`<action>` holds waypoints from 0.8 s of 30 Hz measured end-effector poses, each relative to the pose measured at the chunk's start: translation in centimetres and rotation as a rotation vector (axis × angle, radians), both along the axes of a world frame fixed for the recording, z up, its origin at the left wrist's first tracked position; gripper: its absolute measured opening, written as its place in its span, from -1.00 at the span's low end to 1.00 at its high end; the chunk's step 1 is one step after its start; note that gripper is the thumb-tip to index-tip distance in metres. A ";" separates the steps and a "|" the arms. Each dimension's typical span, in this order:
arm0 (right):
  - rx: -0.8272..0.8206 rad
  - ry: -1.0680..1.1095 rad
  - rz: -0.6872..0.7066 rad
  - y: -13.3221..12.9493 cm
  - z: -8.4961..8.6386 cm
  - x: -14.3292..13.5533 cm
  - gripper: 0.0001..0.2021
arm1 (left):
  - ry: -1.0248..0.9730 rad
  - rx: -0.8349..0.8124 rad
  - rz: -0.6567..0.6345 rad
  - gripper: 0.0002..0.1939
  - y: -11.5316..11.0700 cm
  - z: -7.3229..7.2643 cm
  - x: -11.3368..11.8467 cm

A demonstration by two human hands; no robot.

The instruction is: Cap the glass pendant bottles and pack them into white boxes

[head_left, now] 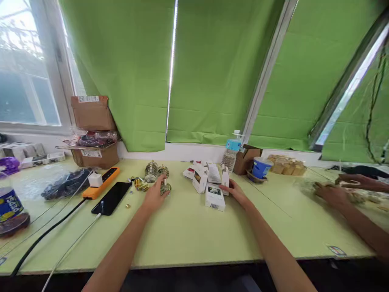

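Observation:
My left hand (155,196) is at the small ornate metallic jars (151,168), its fingers closed round a small piece that I cannot make out clearly. Gold and silver cylindrical pieces (142,185) lie just left of it. My right hand (236,194) has its fingers on a small upright white box (225,179) at the right side of a group of white boxes. One printed white box (214,197) lies flat in front, and another (200,180) leans beside it.
Left: black phone (112,198), orange power strip (101,183), cables, cardboard boxes (95,157), Pepsi bottle (10,207). Behind the white boxes stand a water bottle (231,154) and blue cup (260,167). Another person's hands (331,194) work at the right.

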State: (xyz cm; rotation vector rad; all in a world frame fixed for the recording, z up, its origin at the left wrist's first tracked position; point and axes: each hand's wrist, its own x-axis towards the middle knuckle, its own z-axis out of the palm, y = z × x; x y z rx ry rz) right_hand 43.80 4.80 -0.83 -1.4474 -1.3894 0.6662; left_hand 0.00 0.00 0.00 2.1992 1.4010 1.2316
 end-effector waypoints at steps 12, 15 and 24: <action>0.210 -0.211 -0.325 -0.9 -1.4 -1.7 -0.12 | 0.021 -0.011 0.025 -0.40 -0.5 0.6 0.1; 0.268 -0.053 -0.256 -0.9 -1.3 -1.3 -0.27 | 0.018 -0.006 0.022 -0.39 -0.4 0.5 0.1; 0.222 0.228 -0.137 -0.7 -1.0 -0.6 -0.50 | 0.005 -0.010 0.021 -0.40 -0.3 0.4 0.1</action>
